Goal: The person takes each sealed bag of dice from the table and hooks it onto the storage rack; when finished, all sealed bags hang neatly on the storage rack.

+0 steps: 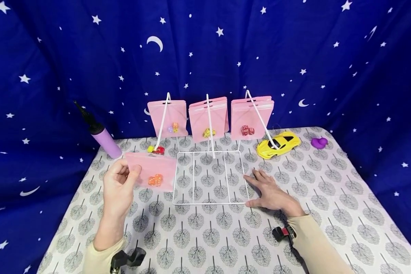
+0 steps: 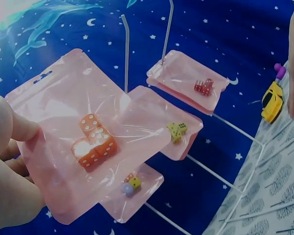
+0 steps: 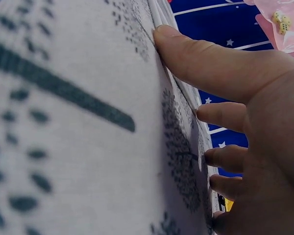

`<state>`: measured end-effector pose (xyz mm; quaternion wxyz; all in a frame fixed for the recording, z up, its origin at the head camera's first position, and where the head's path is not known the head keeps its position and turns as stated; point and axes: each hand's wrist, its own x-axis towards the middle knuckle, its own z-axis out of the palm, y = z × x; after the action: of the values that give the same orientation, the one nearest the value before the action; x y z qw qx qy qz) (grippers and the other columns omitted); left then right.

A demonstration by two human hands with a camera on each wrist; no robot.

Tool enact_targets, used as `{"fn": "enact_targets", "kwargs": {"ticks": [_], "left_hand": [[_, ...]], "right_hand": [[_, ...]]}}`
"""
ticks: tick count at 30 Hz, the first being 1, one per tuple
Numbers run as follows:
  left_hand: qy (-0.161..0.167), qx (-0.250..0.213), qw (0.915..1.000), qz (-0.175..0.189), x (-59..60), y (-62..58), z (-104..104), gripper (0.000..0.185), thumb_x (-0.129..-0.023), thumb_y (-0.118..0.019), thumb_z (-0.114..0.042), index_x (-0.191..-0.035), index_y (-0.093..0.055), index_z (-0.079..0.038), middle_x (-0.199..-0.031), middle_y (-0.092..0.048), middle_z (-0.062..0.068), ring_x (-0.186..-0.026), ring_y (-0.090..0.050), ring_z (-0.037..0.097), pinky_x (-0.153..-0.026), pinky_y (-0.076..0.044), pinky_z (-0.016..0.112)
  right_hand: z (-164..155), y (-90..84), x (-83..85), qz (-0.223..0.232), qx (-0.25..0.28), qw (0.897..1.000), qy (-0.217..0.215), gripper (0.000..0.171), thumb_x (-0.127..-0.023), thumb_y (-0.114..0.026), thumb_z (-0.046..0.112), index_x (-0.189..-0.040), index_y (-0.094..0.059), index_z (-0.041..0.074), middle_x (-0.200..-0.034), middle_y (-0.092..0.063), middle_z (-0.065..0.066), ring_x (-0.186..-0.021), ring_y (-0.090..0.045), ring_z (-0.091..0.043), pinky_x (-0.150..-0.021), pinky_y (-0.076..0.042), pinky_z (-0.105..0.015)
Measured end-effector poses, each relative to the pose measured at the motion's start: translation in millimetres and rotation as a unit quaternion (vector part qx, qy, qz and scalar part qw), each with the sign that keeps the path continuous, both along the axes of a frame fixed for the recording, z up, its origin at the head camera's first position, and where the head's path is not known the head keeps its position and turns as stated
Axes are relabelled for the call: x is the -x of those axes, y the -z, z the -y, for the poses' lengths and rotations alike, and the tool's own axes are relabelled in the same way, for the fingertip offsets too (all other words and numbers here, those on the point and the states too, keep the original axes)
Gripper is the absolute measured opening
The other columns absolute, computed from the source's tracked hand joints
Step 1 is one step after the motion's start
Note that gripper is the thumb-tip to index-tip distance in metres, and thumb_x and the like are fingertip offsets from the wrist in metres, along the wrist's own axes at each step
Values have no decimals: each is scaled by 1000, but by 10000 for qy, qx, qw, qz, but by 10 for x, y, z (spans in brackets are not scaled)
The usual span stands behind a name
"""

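My left hand (image 1: 118, 190) pinches a pink zip bag (image 1: 166, 167) by its edge, thumb in front. Orange dice (image 1: 155, 180) show inside it, and in the left wrist view its hang hole is at the upper left. The white wire display rack (image 1: 209, 204) stands just right of this bag. On its prongs hang a left bag (image 1: 157, 118) of mixed-colour pieces, middle bags (image 1: 198, 120) with yellow dice, and right bags (image 1: 238, 114) with red dice. My right hand (image 1: 268, 196), fingers spread, rests at the right side of the rack's base.
A yellow toy car (image 1: 287, 144) sits behind the right hand, with a purple duck (image 1: 319, 143) farther right. Left of the rack are a small red and yellow toy (image 1: 160, 150) and a purple hand pump (image 1: 107, 142). A starry blue curtain (image 1: 205, 57) hangs behind the table.
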<state>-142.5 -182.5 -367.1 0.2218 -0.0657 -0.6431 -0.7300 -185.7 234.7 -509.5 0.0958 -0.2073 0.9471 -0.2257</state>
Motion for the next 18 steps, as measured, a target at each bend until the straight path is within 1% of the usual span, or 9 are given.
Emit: {"fn": "enact_targets", "kwargs": {"ticks": [4, 7, 10, 14, 16, 18], "left_hand": [[72, -38, 9998, -160, 3, -30, -32, 14, -88, -59, 12, -89, -64, 0, -85, -67, 3, -74, -61, 13, -67, -53, 21], [103, -24, 9998, -189, 18, -47, -53, 12, -88, -60, 11, -90, -65, 0, -85, -67, 3, -73, -61, 13, -67, -54, 21], [75, 27, 9999, -102, 24, -57, -71, 15, -88, -60, 12, -91, -65, -2, -83, -67, 2, -70, -60, 12, -63, -54, 20], [-2, 98, 9999, 91, 25, -57, -85, 19, -87, -59, 13, -90, -65, -5, -82, -67, 0, -70, -60, 11, -62, -55, 20], [-1, 93, 9999, 104, 26, -55, -87, 18, -87, -60, 13, -90, -65, -5, -82, -67, 0, -70, -60, 11, -63, -55, 20], [-1, 89, 9999, 60, 28, -52, -88, 17, -87, -60, 12, -88, -64, -5, -78, -66, -1, -67, -58, 10, -60, -53, 19]], "right_hand": [[3, -4, 4, -35, -16, 10000, -2, 95, -73, -79, 49, -150, -37, 13, -158, -15, -29, -144, -8, -52, -111, -8, -74], [2, -6, 5, -69, -9, 10000, -7, 95, -73, -79, 49, -150, -37, 12, -158, -15, -30, -144, -8, -52, -111, -8, -74], [4, -7, -1, -68, 27, 10000, -19, 95, -73, -79, 49, -150, -37, 12, -158, -15, -30, -144, -8, -52, -111, -8, -74], [6, 7, -6, -85, 67, 9999, -36, 96, -73, -79, 49, -150, -37, 12, -158, -15, -30, -144, -7, -52, -111, -8, -74], [6, 13, -7, -93, 79, 9999, -41, 96, -73, -79, 50, -150, -37, 12, -158, -15, -30, -144, -8, -52, -111, -7, -74], [5, 19, -7, -89, 77, 9999, -39, 96, -73, -78, 50, -150, -37, 12, -158, -15, -29, -144, -7, -52, -111, -7, -74]]}}
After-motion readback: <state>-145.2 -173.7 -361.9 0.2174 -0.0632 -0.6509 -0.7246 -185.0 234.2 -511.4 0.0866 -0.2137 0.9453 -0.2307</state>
